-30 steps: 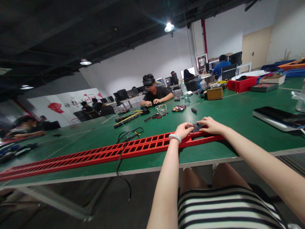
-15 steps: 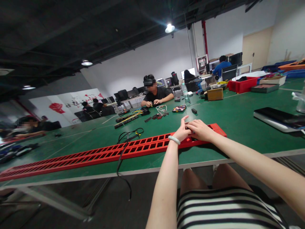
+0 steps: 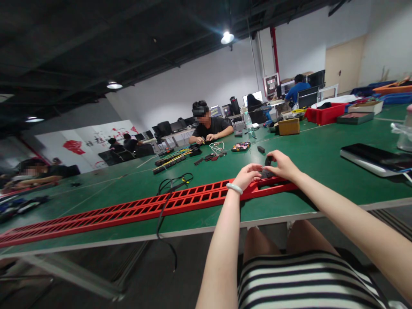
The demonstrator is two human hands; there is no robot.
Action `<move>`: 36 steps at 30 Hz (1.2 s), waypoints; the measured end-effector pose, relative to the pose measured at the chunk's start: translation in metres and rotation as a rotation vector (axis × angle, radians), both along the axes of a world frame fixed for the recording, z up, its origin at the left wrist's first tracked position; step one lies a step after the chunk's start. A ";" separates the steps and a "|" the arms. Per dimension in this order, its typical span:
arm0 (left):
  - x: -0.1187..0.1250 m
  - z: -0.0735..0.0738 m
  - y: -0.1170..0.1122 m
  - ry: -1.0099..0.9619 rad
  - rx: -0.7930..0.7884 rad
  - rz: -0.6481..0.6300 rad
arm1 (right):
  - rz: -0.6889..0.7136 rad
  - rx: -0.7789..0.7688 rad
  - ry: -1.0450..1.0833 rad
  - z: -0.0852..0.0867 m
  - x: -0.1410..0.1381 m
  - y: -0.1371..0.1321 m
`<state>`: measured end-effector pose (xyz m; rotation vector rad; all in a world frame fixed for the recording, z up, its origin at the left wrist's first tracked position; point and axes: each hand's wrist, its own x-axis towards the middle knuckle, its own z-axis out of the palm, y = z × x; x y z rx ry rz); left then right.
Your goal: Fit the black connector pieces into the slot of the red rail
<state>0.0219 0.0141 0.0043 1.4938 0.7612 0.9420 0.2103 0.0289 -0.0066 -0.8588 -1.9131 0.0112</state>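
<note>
A long red slotted frame point(image 3: 193, 194) lies along the front of the green table. Over its right end, my right hand point(image 3: 283, 165) pinches a small black block point(image 3: 268, 160) between thumb and fingers. My left hand point(image 3: 247, 176), with a pale bangle at the wrist, rests at the frame with its fingers bent together. What those fingers grip, if anything, is hidden. A dark grey piece point(image 3: 265, 174) shows between the two hands at the frame.
A black cable point(image 3: 163, 210) crosses the frame and hangs over the table edge. Beyond are a small black block point(image 3: 261, 149), a patterned case point(image 3: 240, 146) and a bottle point(image 3: 249, 123). A black device point(image 3: 370, 156) lies right. A co-worker point(image 3: 212, 126) sits opposite.
My hands, close together before, have parted a little. My right hand has shifted right and up, and the black block now shows in its pinch.
</note>
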 end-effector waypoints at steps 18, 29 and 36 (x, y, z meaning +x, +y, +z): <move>-0.003 -0.006 0.014 0.284 0.185 0.367 | 0.239 -0.704 0.030 -0.008 0.035 0.023; -0.003 -0.005 0.012 0.383 0.174 0.344 | 0.205 -0.685 -0.120 -0.009 0.035 0.024; -0.005 -0.005 0.013 0.381 0.181 0.362 | 0.200 -0.706 -0.109 -0.007 0.033 0.021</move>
